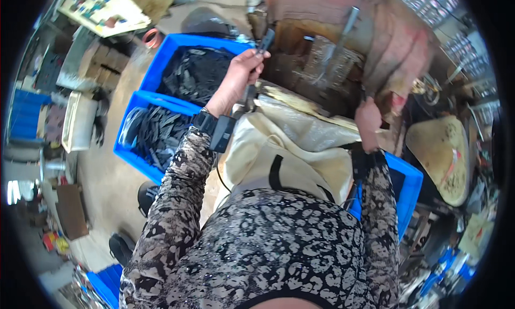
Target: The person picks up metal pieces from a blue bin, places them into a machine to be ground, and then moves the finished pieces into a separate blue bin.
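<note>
My left hand (244, 73) is raised over the right edge of a blue crate, its fingers pinched on a small dark flat piece (266, 40) that points up and away. Dark thin strips (196, 76) lie heaped in that crate (185, 39). Beside the workbench, at the lower edge of a hanging reddish cloth (394, 57), my right hand (368, 121) is closed; what it holds, if anything, is too small to make out. A metal bar (351, 22) slants over the brown worktop (289, 76) between the hands.
A nearer blue crate (129, 143) holds more dark strips. Another blue crate (410, 196) stands by my right forearm. Pale cloth (257, 148) covers my lap below the bench edge. To the right is a cream triangular seat (440, 153); a white bin (79, 121) stands left.
</note>
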Demonstrator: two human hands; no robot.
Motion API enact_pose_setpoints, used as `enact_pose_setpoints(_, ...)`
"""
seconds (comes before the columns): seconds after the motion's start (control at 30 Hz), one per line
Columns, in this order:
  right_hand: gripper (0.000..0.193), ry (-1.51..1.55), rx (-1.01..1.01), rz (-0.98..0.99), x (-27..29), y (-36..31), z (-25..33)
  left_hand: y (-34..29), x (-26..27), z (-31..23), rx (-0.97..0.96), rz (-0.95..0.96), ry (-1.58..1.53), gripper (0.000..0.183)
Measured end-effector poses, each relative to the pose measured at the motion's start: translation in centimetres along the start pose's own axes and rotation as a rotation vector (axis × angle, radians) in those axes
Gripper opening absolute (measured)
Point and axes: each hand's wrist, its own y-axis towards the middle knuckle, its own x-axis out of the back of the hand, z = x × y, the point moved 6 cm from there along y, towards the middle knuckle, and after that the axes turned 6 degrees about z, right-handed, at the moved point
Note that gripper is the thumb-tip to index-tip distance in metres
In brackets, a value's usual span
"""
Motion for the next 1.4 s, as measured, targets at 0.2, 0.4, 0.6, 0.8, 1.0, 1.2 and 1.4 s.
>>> enact_pose_setpoints(0.2,0.025,0.000,-0.070,0.044,-0.7,0.3,-0.4,4.3,-7.0,2.7,-0.422,-0.099,1.082,0.014)
enact_pose_setpoints(0.4,0.020,0.298,-0.044,0.080,-1.4,1.1,-1.0,4.1,-6.8,5.4,-0.386,-0.126,1.409,0.012)
enact_pose_setpoints(0.6,0.018,0.831,-0.107,0.271,-1.7,0.7,-1.5,4.3,-7.0,5.8,-0.304,-0.134,1.523,0.008)
enact_pose_setpoints(0.8,0.012,0.901,-0.129,0.372,-1.7,0.5,-1.0,4.5,-7.0,5.9,-0.180,-0.111,1.530,0.011)
enact_pose_setpoints(1.0,0.012,0.787,-0.122,0.312,-3.4,1.4,-2.3,4.7,-7.1,5.8,-0.049,-0.111,1.543,0.018)
enact_pose_setpoints(1.2,0.016,0.521,0.022,0.134,-3.9,2.9,-3.2,4.8,-7.3,6.1,0.004,-0.083,1.544,0.021)
enact_pose_setpoints(1.4,0.030,0.360,-0.017,0.119,-2.3,2.1,-2.5,4.8,-7.4,5.9,0.005,-0.082,1.552,0.022)
